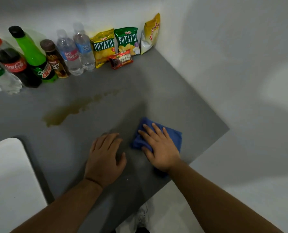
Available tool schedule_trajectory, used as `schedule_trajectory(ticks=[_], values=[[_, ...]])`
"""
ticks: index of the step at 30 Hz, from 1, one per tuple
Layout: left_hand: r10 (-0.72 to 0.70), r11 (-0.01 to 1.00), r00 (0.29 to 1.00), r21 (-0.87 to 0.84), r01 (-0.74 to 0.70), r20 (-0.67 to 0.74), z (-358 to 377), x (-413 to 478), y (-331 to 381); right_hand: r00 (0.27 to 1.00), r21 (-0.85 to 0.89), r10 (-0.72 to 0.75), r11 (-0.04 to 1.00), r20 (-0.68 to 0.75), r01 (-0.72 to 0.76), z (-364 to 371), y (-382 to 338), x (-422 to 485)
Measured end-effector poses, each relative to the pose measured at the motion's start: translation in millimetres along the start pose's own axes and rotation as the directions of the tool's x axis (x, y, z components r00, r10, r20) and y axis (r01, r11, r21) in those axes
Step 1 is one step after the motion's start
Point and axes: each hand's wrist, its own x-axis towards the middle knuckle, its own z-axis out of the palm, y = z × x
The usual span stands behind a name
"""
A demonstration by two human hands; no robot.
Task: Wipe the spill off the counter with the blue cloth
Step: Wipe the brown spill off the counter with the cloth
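Note:
A brownish spill (67,111) stretches diagonally across the grey counter (106,91), from the middle left up toward the snacks. A folded blue cloth (174,135) lies near the counter's right front edge. My right hand (160,148) rests flat on top of the cloth, fingers spread and the thumb at its near edge. My left hand (104,158) lies palm down on the bare counter just left of the cloth, holding nothing. Both hands are well to the right of and nearer than the spill.
Along the back wall stand several drink bottles (32,56) and water bottles (76,49), then chip bags (116,44) and a small red snack pack (121,60). A white sink basin (9,174) is at the front left. The counter's edge (207,153) runs diagonally at right.

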Motion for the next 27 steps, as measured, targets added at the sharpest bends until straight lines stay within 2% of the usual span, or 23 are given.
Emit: schedule_trajectory(ticks=[3,8,12,14,18,23,27], values=[[-0.050,0.999,0.999,0.022,0.049,0.013,6.9,-5.2,7.3,0.998,0.014,-0.069,0.998,0.009,0.068,-9.0,35.4,-30.3],[-0.087,0.995,0.996,0.043,0.085,0.029,7.5,-17.4,15.5,0.980,-0.003,0.200,0.980,-0.024,-0.200,-37.1,105.3,-34.4],[-0.171,0.985,0.984,0.043,0.169,0.041,-2.2,-35.2,14.0,0.971,-0.072,0.240,0.968,0.009,-0.239,-37.0,112.6,-22.1],[-0.233,0.972,0.972,0.034,0.232,0.026,-7.8,-48.3,13.8,0.987,-0.079,0.159,0.985,0.035,-0.156,-34.2,103.8,-26.4],[-0.317,0.948,0.948,0.020,0.317,-0.011,-17.3,-76.0,6.0,0.987,-0.074,-0.097,0.991,0.130,0.108,-20.3,51.9,-42.8],[-0.382,0.922,0.923,0.057,0.384,-0.051,-32.1,-102.0,-13.5,0.909,-0.043,-0.350,0.929,0.227,0.368,7.2,-35.7,-62.1],[-0.397,0.908,0.914,0.111,0.404,-0.080,-45.9,-115.4,-35.2,0.847,0.015,-0.472,0.875,0.245,0.483,25.1,-89.9,-68.8]])
